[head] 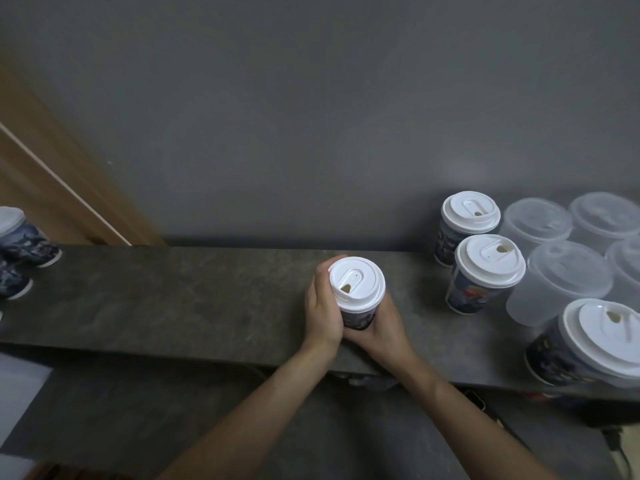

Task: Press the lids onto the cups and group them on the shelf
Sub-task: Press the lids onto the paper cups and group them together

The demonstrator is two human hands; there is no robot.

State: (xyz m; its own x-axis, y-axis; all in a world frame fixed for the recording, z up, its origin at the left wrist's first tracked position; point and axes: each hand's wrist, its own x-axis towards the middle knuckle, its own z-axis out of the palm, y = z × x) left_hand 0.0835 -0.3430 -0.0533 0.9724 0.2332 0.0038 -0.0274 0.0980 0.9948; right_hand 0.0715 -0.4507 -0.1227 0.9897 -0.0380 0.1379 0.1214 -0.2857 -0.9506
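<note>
Both hands grasp one printed paper cup (358,318) over the middle of the dark stone shelf (173,299). Left hand (322,306) wraps the cup's left side, fingertips curling round behind it just under the rim. Right hand (384,327) cups the lower body from the near right, its heel touching the left hand's heel below the cup. Cup base is hidden by the hands; cannot tell whether it rests on the shelf.

A white lid (356,284) sits on the held cup, level, with its sip hole turned toward the left hand.

Right of the right hand, well apart: two lidded printed cups, the back cup (446,237) by the grey wall (311,116) and the middle cup (471,292) just in front of it, nearly touching. Farther right and nearer the shelf's front edge stands a third lidded cup (561,355). Beyond these is a cluster of translucent lidded tubs (557,282), packed close.

Far left of the left hand, at the frame edge: two blue-printed cups (26,240), partly cut off. The farther one bears a pale lid.

A wooden panel (52,188) rises behind them, left of the wall.
</note>
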